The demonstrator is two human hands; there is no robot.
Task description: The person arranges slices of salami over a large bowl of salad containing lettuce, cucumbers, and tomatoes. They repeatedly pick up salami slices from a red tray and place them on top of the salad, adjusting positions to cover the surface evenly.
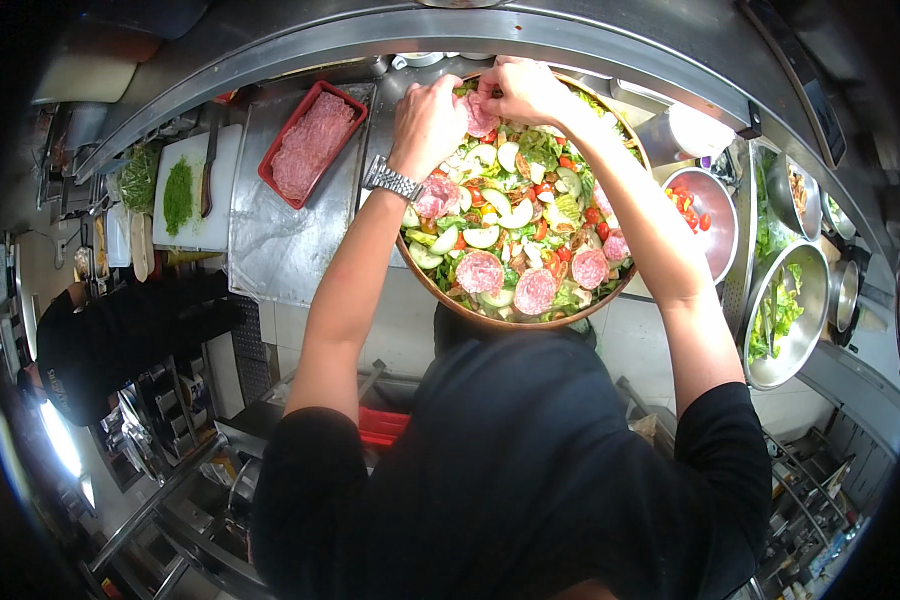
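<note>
Forearms [340, 290], bare below black short sleeves [308, 460], slant inward and converge over the far side of a large round bowl with a brown rim [518, 323]. The left hand [430, 118], with a silver metal-link watch [394, 181] at its wrist, has its back upward and its fingers bent toward the right hand. The right hand [520, 92] arches down from the other side, wrist bent, fingers drawn close together. Between them, at the right fingertips, is a round pink salami slice [481, 118], just inside the far rim; I cannot tell whether either hand pinches it, since the left fingertips are hidden.

Under the hands lies a mixed salad of green leaves, pale cucumber slices [482, 237] and red tomatoes. Three more salami slices lie along the near side, another toward the left. Left of the bowl, a red rectangular tray [278, 189] of stacked pink meat slices [313, 147] rests on a flat metal sheet [285, 255]. A steel bowl [720, 248] with small red tomatoes stands at right.
</note>
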